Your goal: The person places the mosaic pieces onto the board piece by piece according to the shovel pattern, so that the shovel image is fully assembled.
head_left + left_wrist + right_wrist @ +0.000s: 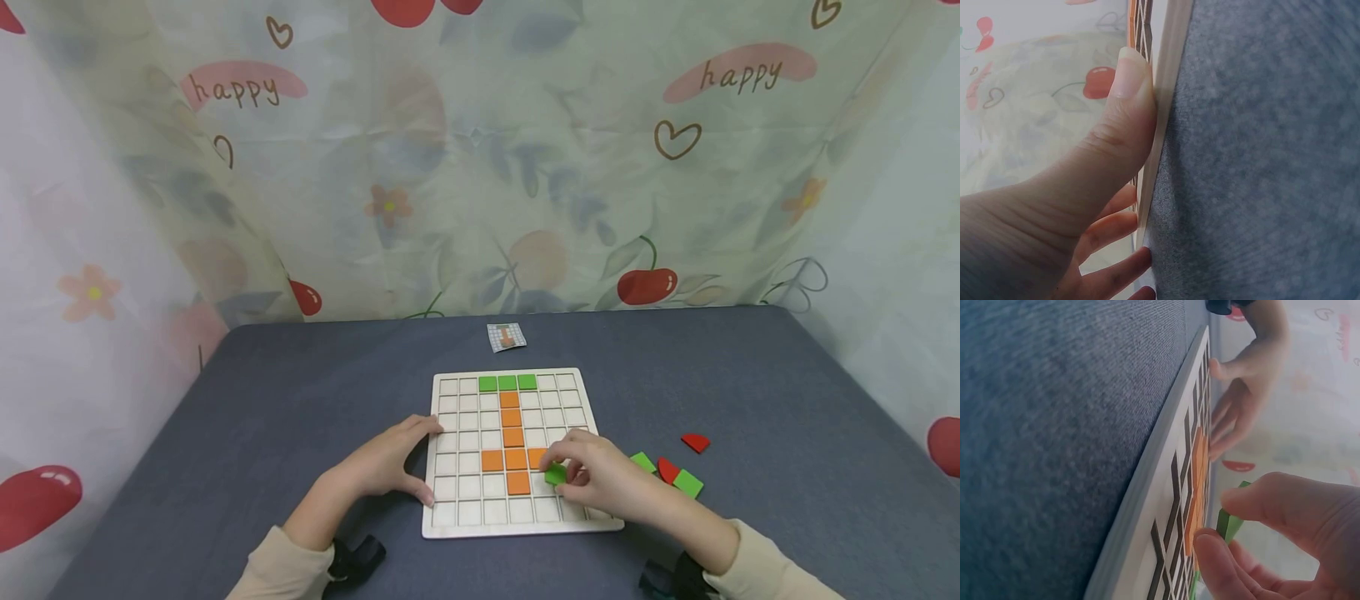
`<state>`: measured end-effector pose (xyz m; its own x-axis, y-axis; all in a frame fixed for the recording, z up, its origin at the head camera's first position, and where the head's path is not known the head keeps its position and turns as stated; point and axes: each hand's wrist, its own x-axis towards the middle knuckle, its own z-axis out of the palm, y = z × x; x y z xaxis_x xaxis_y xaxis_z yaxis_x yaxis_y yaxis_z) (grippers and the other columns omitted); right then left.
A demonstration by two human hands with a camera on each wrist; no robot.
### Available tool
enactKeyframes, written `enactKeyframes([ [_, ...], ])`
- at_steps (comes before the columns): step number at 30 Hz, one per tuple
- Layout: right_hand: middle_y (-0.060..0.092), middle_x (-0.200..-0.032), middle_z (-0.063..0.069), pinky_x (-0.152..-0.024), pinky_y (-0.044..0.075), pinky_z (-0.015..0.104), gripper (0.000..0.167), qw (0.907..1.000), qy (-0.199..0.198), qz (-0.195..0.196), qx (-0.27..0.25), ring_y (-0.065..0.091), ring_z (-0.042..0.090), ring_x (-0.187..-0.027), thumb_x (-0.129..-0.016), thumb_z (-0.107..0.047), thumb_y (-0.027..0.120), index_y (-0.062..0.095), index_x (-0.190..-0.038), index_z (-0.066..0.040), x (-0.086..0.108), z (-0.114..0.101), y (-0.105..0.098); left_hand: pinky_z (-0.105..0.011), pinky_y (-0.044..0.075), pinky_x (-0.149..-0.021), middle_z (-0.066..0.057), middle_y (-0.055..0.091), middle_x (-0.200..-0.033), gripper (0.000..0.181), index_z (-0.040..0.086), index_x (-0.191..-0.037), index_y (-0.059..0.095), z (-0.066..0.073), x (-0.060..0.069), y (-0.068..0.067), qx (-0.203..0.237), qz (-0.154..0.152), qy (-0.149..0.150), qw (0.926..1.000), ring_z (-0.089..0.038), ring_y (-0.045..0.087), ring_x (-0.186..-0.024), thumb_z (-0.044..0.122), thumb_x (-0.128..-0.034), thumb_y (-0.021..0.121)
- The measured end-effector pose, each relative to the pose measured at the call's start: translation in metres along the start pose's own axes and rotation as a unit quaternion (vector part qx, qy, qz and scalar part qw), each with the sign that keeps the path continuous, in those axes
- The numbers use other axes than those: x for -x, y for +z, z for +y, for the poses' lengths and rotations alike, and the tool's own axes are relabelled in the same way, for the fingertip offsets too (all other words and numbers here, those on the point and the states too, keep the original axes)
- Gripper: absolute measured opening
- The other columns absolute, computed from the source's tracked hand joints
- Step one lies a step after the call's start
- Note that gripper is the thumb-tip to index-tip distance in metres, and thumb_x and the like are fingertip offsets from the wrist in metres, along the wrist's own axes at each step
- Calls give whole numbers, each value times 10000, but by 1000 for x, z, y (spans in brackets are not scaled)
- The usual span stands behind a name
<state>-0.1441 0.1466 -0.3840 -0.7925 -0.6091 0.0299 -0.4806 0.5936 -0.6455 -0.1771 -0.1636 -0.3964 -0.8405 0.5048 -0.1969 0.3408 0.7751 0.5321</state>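
The right hand [600, 477] pinches a green square [556, 474] between thumb and fingertips, so this grip is clamped on it. The piece is tilted and looks raised off the board [517, 531], above its near right part; no long axis shows. What matters is that it lies toward the board's right edge from a bare cell beside the lowest orange square [518, 482], with the right hand far nearer to it than the left.

The left hand [384, 462] touches the board's left edge, thumb and fingers spread apart. Loose green pieces [688, 483] and red pieces [696, 442] lie on the table [300, 400] to the board's right.

The cloth [480, 167] behind the board reads "happy" twice. A card [507, 337] beyond the board's far edge shows a gridded picture, too small for any lettering to be read. No brand is visible.
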Motion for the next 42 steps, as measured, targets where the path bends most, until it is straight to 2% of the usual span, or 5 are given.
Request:
enactKeyframes([
  [11, 499, -878, 11, -620, 450, 169, 277, 9996, -38, -277, 68, 491, 4, -696, -798, 9, 637, 662, -1014, -163, -4, -2, 4, -490, 357, -1053, -147, 410, -1415, 934, 50, -1354, 430, -1, -1, 1, -27, 11, 27, 10000, -315, 407, -1309, 383, -588, 848],
  [20, 557, -872, 12, -613, 457, 175, 305, 9993, -35, -146, 331, 507, 28, -691, -766, 13, 678, 636, -1041, -111, -9, -2, 8, -491, 357, -1053, -148, 412, -1413, 935, 44, -1354, 428, -1, 0, 0, 4, 3, 40, 10000, -313, 410, -1305, 378, -589, 849],
  [31, 581, -834, 3, -604, 451, 170, 265, 9986, -44, -64, 528, 507, 39, -677, -751, 2, 696, 637, -996, -81, -13, -1, 11, -488, 353, -1057, -149, 405, -1420, 936, 43, -1359, 426, 1, 1, 0, 8, 18, 4, 10000, -312, 408, -1308, 372, -590, 848],
  [42, 581, -828, 2, -611, 458, 172, 248, 9993, -1, -104, 366, 506, 40, -680, -756, -17, 708, 638, -986, -77, -14, 1, 10, -488, 353, -1058, -156, 412, -1413, 938, 35, -1351, 432, 1, 1, 0, -66, 49, 39, 10000, -318, 412, -1305, 373, -582, 851],
])
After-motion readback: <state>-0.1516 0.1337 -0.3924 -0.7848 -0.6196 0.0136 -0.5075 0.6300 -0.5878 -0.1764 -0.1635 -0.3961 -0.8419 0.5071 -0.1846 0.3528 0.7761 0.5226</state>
